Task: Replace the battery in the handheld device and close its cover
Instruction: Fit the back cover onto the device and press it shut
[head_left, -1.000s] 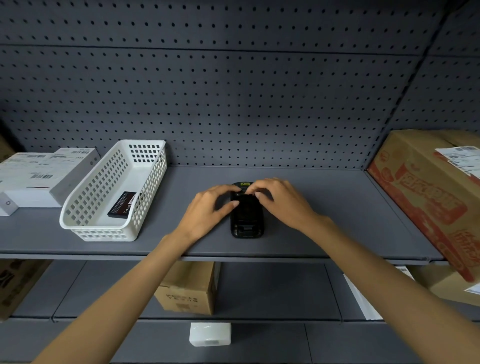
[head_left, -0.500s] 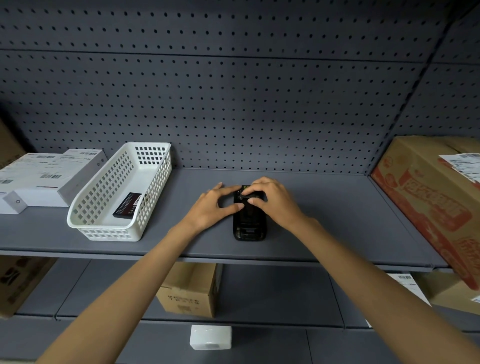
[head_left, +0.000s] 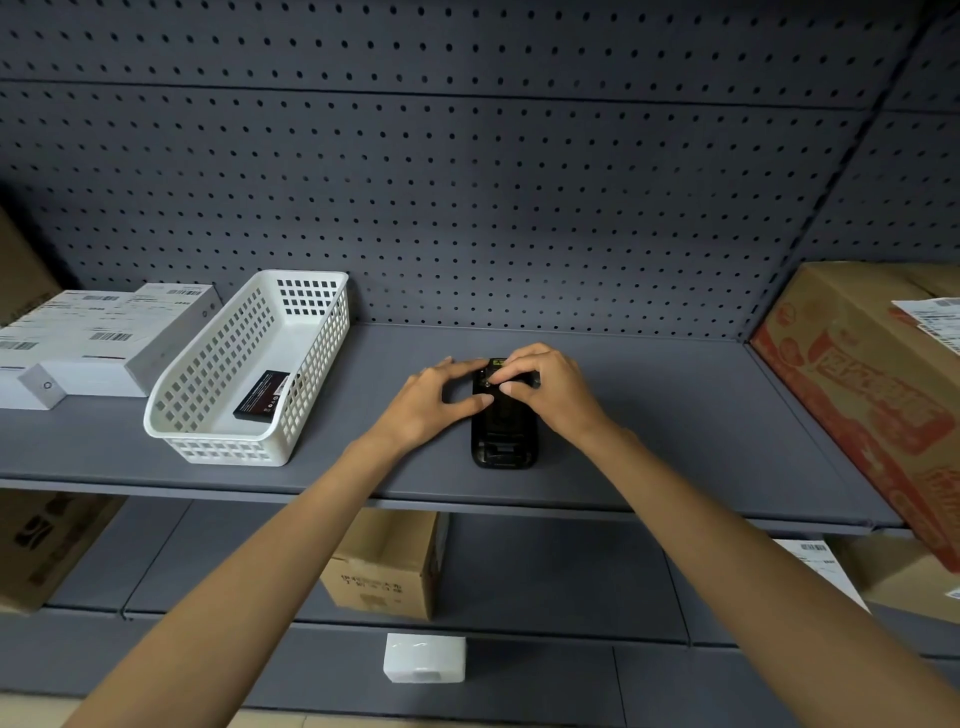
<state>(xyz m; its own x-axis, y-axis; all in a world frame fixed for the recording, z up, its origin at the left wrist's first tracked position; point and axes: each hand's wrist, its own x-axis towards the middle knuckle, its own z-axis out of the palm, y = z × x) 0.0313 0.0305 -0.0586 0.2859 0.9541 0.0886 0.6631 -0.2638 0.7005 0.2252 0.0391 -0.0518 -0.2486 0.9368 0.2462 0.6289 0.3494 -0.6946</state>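
Note:
A black handheld device (head_left: 503, 441) lies flat on the grey shelf (head_left: 675, 441), its long side pointing away from me. My left hand (head_left: 431, 402) rests at its left edge, thumb and forefinger touching the upper part. From the right, my right hand (head_left: 545, 387) covers the device's top end with its fingertips pressing on it. The upper half of the device is hidden under my fingers. A black battery (head_left: 262, 395) lies inside a white perforated basket (head_left: 208, 415) to the left.
White labelled boxes (head_left: 93, 343) sit at the far left of the shelf. A large printed cardboard box (head_left: 872, 395) stands at the right end. A pegboard wall rises behind. Below, a lower shelf holds a small cardboard box (head_left: 384, 561) and a white block (head_left: 423, 657).
Both hands stayed on the device's top end; the fingers of my right hand curled in more tightly over it. The view shifted slightly as my head moved.

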